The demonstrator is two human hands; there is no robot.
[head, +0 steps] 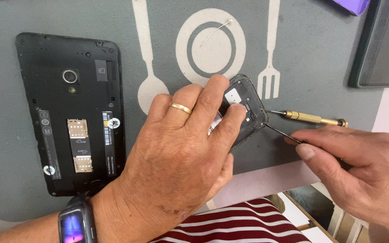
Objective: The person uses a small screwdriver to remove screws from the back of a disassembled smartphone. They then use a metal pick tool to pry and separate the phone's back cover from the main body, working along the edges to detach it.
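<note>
A small opened phone (248,105), its back removed and inner parts exposed, lies tilted on the grey mat (311,67) near the front edge of the worktop (266,180), just below the printed plate outline and beside the printed fork. The left hand (181,148), wearing a gold ring (180,107), covers most of the phone; its fingers (230,119) are spread and pressed down on the phone's inner face, pinning it flat. The right hand (361,171) has its fingers closed together around a thin dark tool (282,133), the tip of which meets the phone's lower right edge. A brass-handled screwdriver (309,118) lies on the mat just above the right hand, its point close to the phone's right side. A larger black phone (70,112), back cover off, camera and card slots showing, lies flat on the mat well to the left. A thin pin (214,32) rests inside the plate outline. A dark case (381,45) lies at the upper right, with a purple object (352,5) at the top edge. A dark watch (75,222) sits on the left wrist.
</note>
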